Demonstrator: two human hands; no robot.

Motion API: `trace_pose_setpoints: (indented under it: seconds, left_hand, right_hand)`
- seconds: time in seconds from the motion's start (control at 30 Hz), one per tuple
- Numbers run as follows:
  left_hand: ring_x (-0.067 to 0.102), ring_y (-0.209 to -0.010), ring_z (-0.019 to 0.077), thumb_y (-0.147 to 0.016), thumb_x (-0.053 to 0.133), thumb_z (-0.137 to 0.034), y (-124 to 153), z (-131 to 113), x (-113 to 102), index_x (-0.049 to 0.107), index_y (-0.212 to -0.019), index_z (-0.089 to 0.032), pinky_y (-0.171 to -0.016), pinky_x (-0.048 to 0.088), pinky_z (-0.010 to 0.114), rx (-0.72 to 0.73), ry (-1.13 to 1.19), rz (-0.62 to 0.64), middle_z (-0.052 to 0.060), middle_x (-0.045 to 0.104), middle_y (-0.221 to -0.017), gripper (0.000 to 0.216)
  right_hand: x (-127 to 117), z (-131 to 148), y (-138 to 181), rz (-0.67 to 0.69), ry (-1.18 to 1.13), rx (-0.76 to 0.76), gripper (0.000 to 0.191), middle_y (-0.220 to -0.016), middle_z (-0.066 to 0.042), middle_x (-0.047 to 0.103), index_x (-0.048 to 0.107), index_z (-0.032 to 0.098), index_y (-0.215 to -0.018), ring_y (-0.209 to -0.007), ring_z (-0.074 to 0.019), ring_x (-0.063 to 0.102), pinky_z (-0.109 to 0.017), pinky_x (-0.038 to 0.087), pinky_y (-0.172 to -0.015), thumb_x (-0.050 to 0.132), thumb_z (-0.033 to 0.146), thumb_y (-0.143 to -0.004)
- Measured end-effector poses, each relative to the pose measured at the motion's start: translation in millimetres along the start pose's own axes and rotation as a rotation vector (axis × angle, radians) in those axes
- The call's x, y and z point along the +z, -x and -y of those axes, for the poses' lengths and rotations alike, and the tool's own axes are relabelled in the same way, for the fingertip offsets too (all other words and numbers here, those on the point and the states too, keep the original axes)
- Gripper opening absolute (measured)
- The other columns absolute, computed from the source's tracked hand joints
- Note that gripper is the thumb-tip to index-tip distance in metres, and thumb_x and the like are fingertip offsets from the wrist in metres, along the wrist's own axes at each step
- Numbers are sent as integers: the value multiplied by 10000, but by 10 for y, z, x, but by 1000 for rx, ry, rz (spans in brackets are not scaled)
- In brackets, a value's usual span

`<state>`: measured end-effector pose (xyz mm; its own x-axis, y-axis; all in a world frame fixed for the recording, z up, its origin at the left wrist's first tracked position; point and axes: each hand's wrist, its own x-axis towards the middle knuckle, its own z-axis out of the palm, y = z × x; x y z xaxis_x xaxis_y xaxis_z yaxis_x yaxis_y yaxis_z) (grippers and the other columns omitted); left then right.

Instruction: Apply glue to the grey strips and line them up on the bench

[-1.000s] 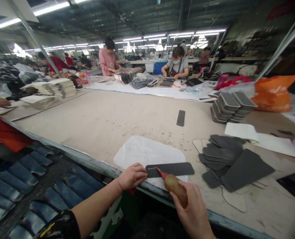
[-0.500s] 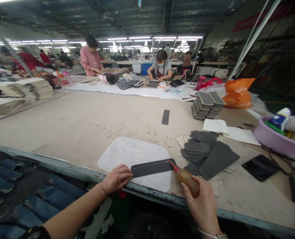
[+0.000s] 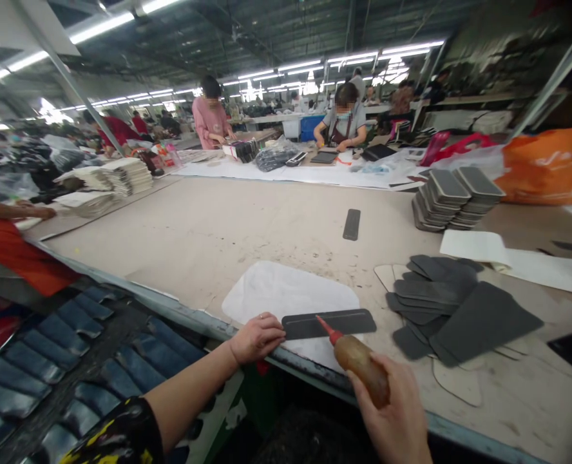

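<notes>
A dark grey strip with rounded corners (image 3: 353,323) lies across a white sheet (image 3: 286,289) at the table's front edge, a thin pale line running along it. My left hand (image 3: 259,336) has its closed fingers on the strip's left end; the thumb is hidden. In my right hand (image 3: 395,406) is a squeeze bottle of amber-brown colour (image 3: 361,364), gripped by its body. Its red nozzle (image 3: 328,330) points up and left, with the tip over the middle of the strip. Whether the tip touches cannot be made out.
Loose dark grey pieces (image 3: 484,322) lie right of the strip, with stacked pieces (image 3: 443,193) behind them. Another strip (image 3: 352,224) lies farther back. Pale stacks (image 3: 126,177) stand at left. Two people work across the table; a person in orange (image 3: 15,248) is at far left.
The view has turned left, so things sit farther right. The bottle's nozzle has moved leftward along the strip, from its right end to its middle. A person in orange has come into view.
</notes>
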<state>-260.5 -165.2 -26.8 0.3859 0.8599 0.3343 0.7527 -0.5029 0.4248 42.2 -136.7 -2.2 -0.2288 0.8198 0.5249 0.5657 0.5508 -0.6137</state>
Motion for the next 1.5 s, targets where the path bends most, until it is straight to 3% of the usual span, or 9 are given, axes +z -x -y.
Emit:
trace_pose_setpoints:
  seconds: [0.2,0.4,0.7,1.17,1.33,1.5]
  left_hand:
    - [531,-877,176,-891,465,-228,-3,-9,-12,643,-984,-177,-815,446,330,-12,6,24,88,618,-922,207]
    - [525,-869,168,-882,485,-200,-16,-11,-16,637,-967,-174,-811,433,317,-1,21,12,78,615,-914,176]
    - [529,-867,164,-881,494,-192,-13,1,-1,635,-969,-167,-800,450,321,23,7,-3,83,606,-915,168]
    - [529,-876,159,-868,514,-155,-19,13,2,631,-964,-170,-781,465,304,53,-14,-25,76,590,-908,152]
    - [537,-864,159,-879,500,-173,-44,-5,-18,636,-967,-169,-772,474,305,56,-15,-31,82,590,-899,162]
    - [526,-861,160,-877,497,-165,-45,12,-11,630,-970,-166,-776,463,317,47,-12,-11,83,587,-913,162]
  right_hand:
    - [303,212,43,199,-148,-44,330,-1014,-97,501,450,194,-1129,-939,-244,491,-412,461,-809,557,310,-840]
    - [324,244,91,258,-175,-36,338,-1023,-98,496,443,197,-1140,-936,-246,491,-414,473,-796,560,298,-838]
    - [125,184,183,203,-120,-19,345,-1007,-96,493,442,192,-1135,-917,-225,497,-386,475,-789,570,313,-838]
    - [-466,-437,76,-82,277,97,443,-927,-102,534,498,158,-1050,-864,-247,510,-404,450,-777,529,531,-814]
    - [-407,-328,63,-126,213,59,421,-965,-107,524,497,151,-1083,-902,-247,507,-398,443,-797,593,445,-797]
    - [-108,1,94,69,-6,-12,351,-1018,-105,486,462,168,-1126,-944,-224,487,-381,450,-828,588,292,-822]
